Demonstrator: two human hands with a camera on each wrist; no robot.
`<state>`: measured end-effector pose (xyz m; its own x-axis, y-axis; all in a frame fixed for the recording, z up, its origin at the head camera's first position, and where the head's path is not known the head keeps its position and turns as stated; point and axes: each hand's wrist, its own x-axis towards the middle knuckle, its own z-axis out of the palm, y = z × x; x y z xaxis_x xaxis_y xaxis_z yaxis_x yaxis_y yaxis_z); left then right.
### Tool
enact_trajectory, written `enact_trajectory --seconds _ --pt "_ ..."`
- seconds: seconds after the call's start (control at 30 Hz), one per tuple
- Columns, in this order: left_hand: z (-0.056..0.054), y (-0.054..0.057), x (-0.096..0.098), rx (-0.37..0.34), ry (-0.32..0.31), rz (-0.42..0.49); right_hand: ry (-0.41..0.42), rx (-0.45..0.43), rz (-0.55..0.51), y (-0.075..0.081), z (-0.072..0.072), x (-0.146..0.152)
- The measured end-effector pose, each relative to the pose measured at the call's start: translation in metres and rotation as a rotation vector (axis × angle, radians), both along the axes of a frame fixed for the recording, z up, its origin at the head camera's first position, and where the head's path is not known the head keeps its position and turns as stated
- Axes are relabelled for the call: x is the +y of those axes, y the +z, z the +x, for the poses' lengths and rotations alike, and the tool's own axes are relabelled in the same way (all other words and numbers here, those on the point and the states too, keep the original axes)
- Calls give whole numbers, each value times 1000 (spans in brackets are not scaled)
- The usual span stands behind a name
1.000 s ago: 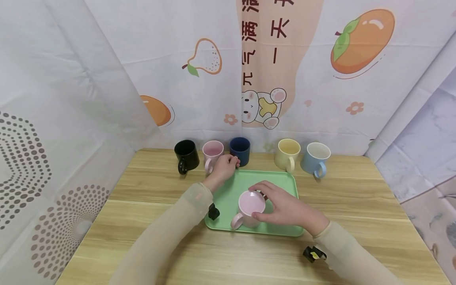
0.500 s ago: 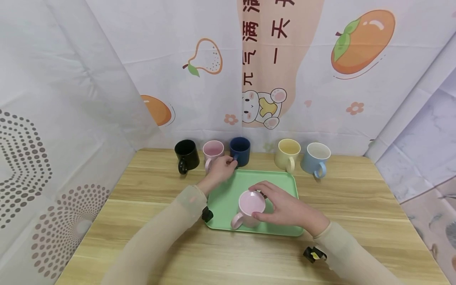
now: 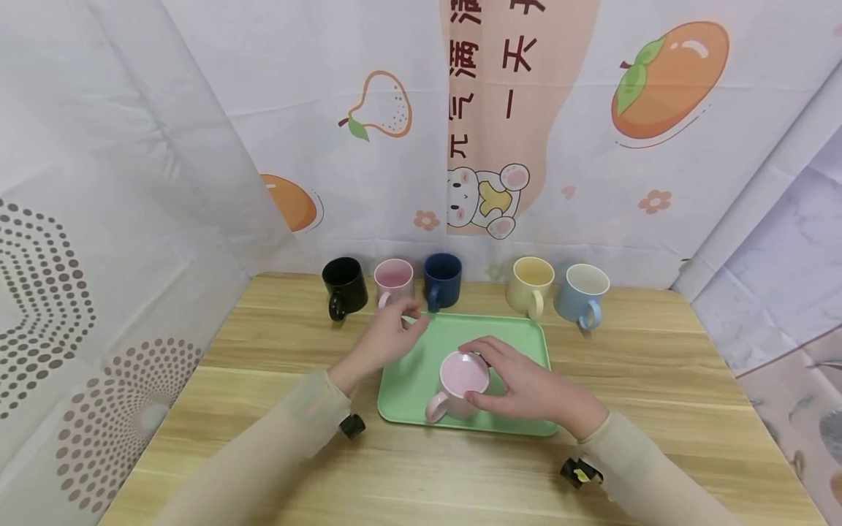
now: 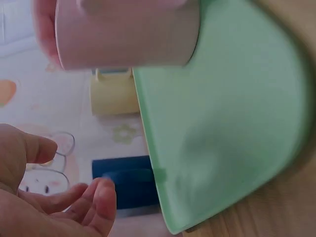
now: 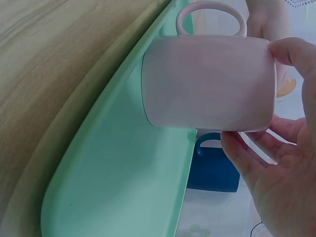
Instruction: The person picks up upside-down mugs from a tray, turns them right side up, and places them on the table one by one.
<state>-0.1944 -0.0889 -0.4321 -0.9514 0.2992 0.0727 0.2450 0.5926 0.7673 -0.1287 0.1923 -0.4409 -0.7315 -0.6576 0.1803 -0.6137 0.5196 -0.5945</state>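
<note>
A pale pink mug [image 3: 455, 398] stands upright on the light green tray [image 3: 408, 398], near its front edge, handle pointing front-left. My right hand [image 3: 526, 387] grips it near the rim, thumb on one side and fingers on the other, as the right wrist view also shows. Over the tray's left rear corner hovers my left hand [image 3: 384, 340], fingers loosely bent and thumb apart, holding nothing. Just beyond it, a dark blue mug [image 3: 444, 279] stands behind the tray with its handle toward me. In the left wrist view, a gap shows between the left thumb [image 4: 42, 150] and fingers.
A black mug [image 3: 346, 286] and another pink mug [image 3: 393, 275] stand left of the dark blue one, the pink partly behind my left hand. Yellow [image 3: 528, 288] and light blue [image 3: 580, 298] mugs stand to the right. A printed curtain [image 3: 368, 190] hangs behind the wooden table [image 3: 631, 380].
My left hand has drawn back from the dark blue mug, toward me and to the left, and the mug's handle has come into view. The right hand and its pink mug have stayed put.
</note>
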Motion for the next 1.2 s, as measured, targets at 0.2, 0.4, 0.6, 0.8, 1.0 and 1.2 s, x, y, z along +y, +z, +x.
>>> enact_trajectory --seconds 0.2,0.4,0.6,0.8,1.0,1.2 --pt "36 1 -7 20 -77 -43 0 -2 11 -2 -1 -1" --pt "66 -1 -9 -34 -192 -72 -3 -27 20 -2 -1 -1" --pt "85 -6 -9 -26 -249 -158 -5 -46 30 0 1 -2" --pt "92 -12 -7 42 -261 -244 -12 -41 37 2 3 -3" --pt "93 -16 -4 89 -271 -258 -16 -36 33 2 4 -3" --pt "94 -16 4 134 -281 -306 -35 -15 37 2 8 -3"
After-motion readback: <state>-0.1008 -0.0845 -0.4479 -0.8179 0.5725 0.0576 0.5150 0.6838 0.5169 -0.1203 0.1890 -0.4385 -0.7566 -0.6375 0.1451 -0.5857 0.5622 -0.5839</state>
